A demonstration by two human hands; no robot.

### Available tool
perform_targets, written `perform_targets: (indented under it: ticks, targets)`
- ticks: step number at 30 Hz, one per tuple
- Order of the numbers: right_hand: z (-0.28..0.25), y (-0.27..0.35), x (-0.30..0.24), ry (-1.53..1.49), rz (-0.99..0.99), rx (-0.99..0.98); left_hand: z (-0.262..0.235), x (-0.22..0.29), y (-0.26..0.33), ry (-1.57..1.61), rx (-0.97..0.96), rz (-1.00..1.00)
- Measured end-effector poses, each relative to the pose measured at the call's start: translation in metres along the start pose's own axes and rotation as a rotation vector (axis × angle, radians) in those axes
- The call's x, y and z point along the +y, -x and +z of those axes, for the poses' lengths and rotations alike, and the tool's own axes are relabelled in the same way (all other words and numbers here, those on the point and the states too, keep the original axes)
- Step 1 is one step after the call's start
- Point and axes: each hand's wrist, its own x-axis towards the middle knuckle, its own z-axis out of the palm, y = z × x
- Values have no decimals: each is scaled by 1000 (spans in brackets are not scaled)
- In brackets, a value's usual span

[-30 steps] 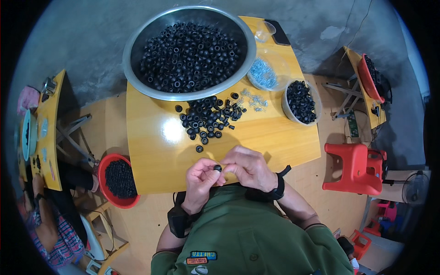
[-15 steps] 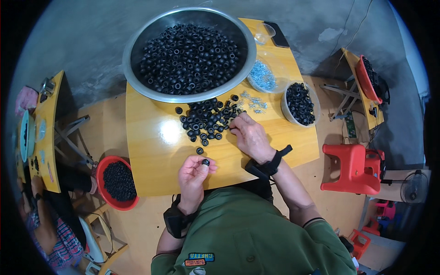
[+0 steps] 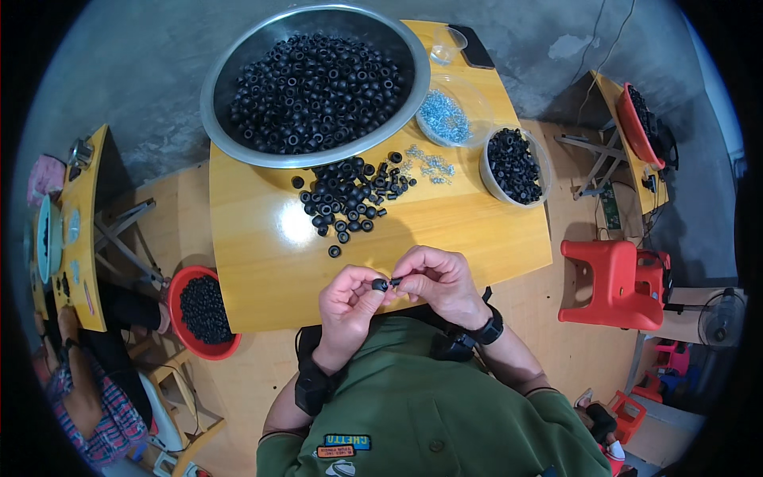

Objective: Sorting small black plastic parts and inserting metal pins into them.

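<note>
My left hand [image 3: 347, 306] pinches a small rounded black cap [image 3: 379, 285] near the front edge of the table. Close against it, my right hand [image 3: 441, 286] grips a smaller black piece [image 3: 395, 281] in its fingertips. The two pieces meet or nearly meet; I cannot tell whether they are joined. Beyond my hands lies a loose pile of black caps [image 3: 338, 195]. Smaller black cylindrical pieces [image 3: 389, 184] lie at its right side, and small silvery springs [image 3: 433, 165] are scattered past them.
A large steel bowl [image 3: 208, 107] full of black caps stands at the back. To its right are a clear dish [image 3: 474, 103] of springs and a clear tub [image 3: 486, 176] of black pieces. A red basin [image 3: 184, 338] sits left, a red stool [image 3: 600, 282] right. Another person [image 3: 87, 397] works at far left.
My right hand has come back from the pile to my left hand, bringing a small black piece. My left hand still holds the cap, now turned toward the right. The view has shifted slightly.
</note>
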Motion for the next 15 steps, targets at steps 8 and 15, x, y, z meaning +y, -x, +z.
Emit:
perform_targets:
  ticks: [8, 15]
  targets:
    - [1, 4, 3, -64, -46, 17, 5, 2, 4, -48, 0, -6]
    - [2, 5, 4, -82, 0, 42, 7, 4, 5, -143, 11, -1]
